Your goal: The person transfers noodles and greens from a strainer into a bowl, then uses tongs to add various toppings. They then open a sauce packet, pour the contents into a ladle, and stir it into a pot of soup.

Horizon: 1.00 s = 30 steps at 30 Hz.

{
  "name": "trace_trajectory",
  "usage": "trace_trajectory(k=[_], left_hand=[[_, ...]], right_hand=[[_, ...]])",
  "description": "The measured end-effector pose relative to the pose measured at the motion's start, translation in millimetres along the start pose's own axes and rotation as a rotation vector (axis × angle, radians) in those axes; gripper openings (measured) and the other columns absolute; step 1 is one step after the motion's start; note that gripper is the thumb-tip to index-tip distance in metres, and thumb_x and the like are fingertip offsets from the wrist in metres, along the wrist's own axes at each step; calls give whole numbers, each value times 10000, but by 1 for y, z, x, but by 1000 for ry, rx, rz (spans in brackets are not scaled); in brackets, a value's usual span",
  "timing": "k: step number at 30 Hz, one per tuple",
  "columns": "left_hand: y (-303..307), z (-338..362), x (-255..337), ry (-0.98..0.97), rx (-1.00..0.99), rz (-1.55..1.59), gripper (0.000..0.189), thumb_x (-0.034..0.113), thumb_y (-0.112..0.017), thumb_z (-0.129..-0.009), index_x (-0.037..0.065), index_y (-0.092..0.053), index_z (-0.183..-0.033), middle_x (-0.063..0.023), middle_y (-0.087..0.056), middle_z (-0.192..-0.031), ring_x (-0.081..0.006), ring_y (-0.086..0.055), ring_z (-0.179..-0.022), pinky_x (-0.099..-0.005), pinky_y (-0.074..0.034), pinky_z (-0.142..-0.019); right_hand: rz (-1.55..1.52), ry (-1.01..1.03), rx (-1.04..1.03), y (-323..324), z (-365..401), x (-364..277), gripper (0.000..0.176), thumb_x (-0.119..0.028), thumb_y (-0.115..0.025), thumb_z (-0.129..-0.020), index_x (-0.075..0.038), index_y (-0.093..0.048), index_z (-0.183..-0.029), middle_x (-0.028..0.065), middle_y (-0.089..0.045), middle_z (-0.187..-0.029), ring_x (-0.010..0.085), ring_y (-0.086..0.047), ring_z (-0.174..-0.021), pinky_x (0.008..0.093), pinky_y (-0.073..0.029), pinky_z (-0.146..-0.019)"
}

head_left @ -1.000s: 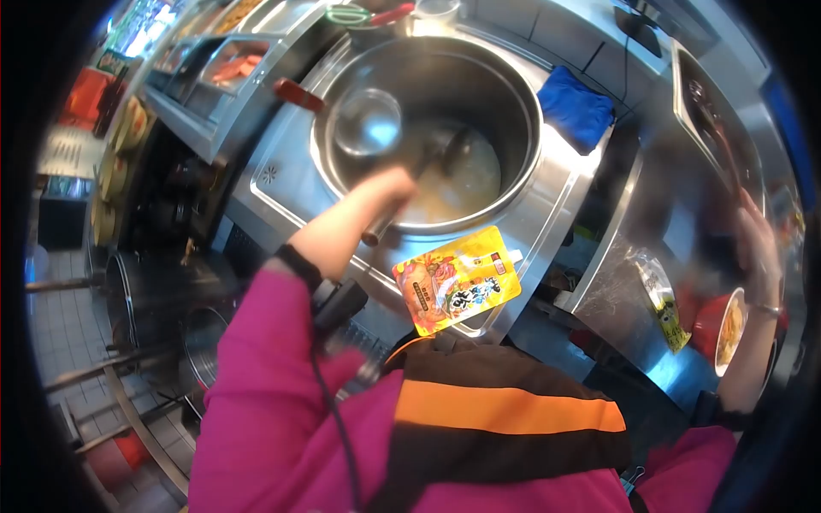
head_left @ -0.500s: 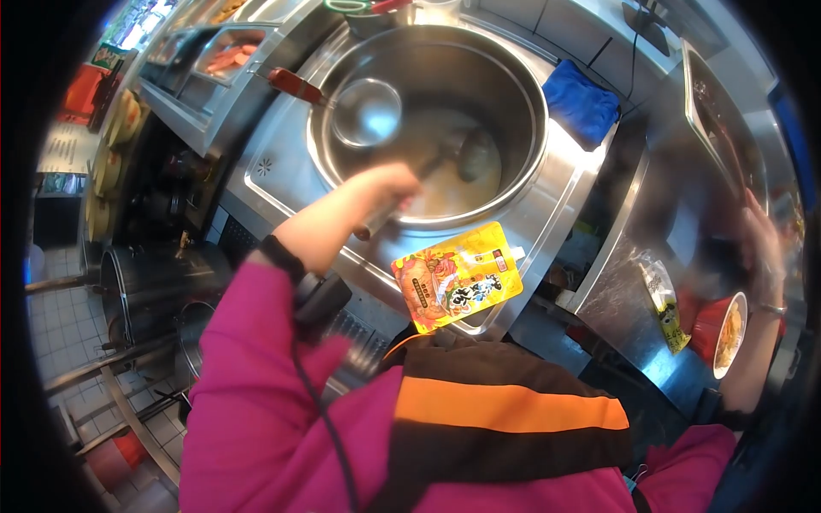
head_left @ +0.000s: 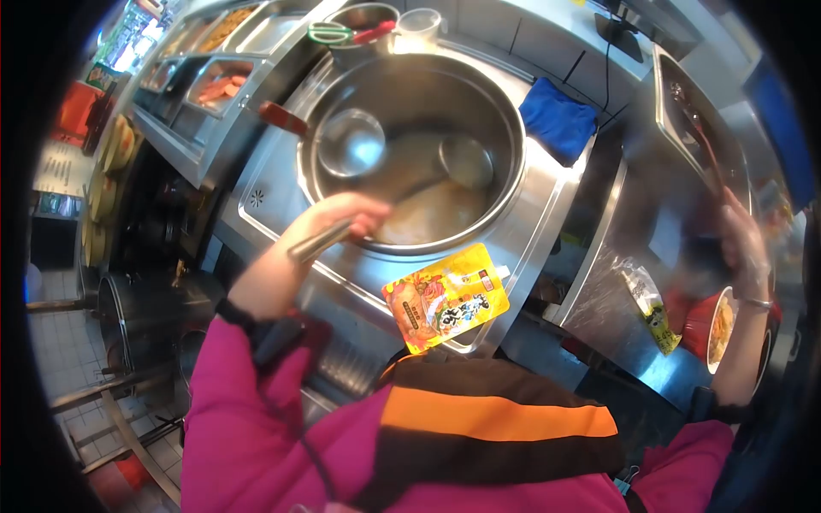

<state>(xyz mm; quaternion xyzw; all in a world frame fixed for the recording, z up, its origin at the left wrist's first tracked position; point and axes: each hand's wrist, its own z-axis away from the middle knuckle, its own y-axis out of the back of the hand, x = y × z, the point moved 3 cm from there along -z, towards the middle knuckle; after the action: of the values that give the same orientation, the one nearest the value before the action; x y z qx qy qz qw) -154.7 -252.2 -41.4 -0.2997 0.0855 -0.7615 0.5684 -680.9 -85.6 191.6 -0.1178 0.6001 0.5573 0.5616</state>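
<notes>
My left hand [head_left: 346,218] is closed around the metal handle of a ladle [head_left: 466,162] whose bowl sits inside the large steel pot [head_left: 282,158], at the surface of a cloudy liquid. Another ladle [head_left: 351,143] with a red handle hangs over the pot's left side. Beside the tray at far right is my right hand [head_left: 744,235], fingers closed near the end of a dark reddish handle; the grip is blurred. Below that wrist stands a red bowl [head_left: 704,325] with pale food. A yellow pouch [head_left: 446,299] lies in front of the pot.
A blue cloth [head_left: 558,120] lies right of the pot. Scissors with green handles [head_left: 331,33] rest on a container behind it, next to a clear cup [head_left: 419,27]. Food trays [head_left: 221,84] stand at upper left. A green-and-clear packet [head_left: 650,312] is on the right counter.
My left hand has shifted left and down with the ladle handle, and the ladle bowl has moved slightly within the pot. The view has shifted a little.
</notes>
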Motion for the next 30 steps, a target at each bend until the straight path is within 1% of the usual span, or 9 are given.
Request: trace_trajectory(k=[2,3,8,10,13,14,16,19,30], left_hand=[[-5,26,-4,-45,10,50,219,124,-485,-883,1,-461,-1063,49,-370,-606,5,-336,-431,-131,-294,-321],[-4,35,-7,-44,-164,100,271,117,-484,-882,-7,-434,-1119,37,-389,-648,9,-337,-432,-131,-298,-318],[-22,80,-34,-222,-194,179,391,85,-471,-879,-12,-340,-1236,13,-391,-724,12,-343,-438,-125,-316,-328],[-34,97,-45,-277,-150,158,414,62,-478,-869,-9,-325,-1247,-1,-392,-738,10,-352,-445,-130,-301,-328],[-16,102,-67,-258,-325,291,451,0,-477,-840,4,-309,-1258,-72,-475,-801,-12,-358,-428,-149,-283,-311],[-19,108,-71,-249,-390,328,459,14,-491,-838,1,-307,-1258,-64,-460,-780,-17,-349,-411,-156,-280,-309],[-28,130,-76,-266,-232,161,455,62,-513,-845,-2,-305,-1244,-40,-414,-716,-14,-343,-400,-155,-291,-312],[-39,149,-80,-303,-313,212,458,69,-513,-850,-5,-292,-1244,-38,-407,-703,-14,-345,-400,-153,-301,-316],[-95,168,-54,-379,-381,228,499,51,-512,-847,-23,-242,-1260,-36,-400,-674,-27,-377,-398,-173,-339,-319]], right_hand=[[-94,-18,-43,-3,2,0,473,-255,-568,-839,-154,-421,-1276,-54,-433,-647,0,-361,-437,137,-269,-349],[-102,-12,-30,-1,-1,2,473,-255,-568,-839,-154,-421,-1276,-54,-433,-647,0,-361,-437,137,-269,-349],[-243,-29,-100,-3,-10,10,499,-136,-563,-824,-120,-381,-1289,-39,-446,-693,14,-380,-469,136,-302,-370],[-310,0,-129,-11,2,0,511,-87,-556,-810,-92,-369,-1284,-46,-431,-709,13,-376,-493,136,-305,-383],[-351,-4,-82,-14,13,-9,533,-53,-585,-777,-49,-375,-1267,-35,-447,-738,11,-390,-509,135,-311,-387],[-396,63,-133,-12,13,-6,513,-52,-603,-767,-45,-411,-1243,-31,-464,-729,16,-416,-511,141,-329,-385],[-321,65,-129,-13,21,-12,491,-85,-576,-778,-35,-403,-1234,-37,-465,-735,15,-393,-517,134,-307,-398],[-332,66,-164,-9,14,-9,472,-67,-575,-766,-46,-447,-1220,-23,-462,-664,40,-447,-498,168,-363,-381],[-211,84,-111,4,3,-16,475,-62,-576,-758,-38,-445,-1213,-29,-462,-630,26,-431,-448,151,-346,-352]])
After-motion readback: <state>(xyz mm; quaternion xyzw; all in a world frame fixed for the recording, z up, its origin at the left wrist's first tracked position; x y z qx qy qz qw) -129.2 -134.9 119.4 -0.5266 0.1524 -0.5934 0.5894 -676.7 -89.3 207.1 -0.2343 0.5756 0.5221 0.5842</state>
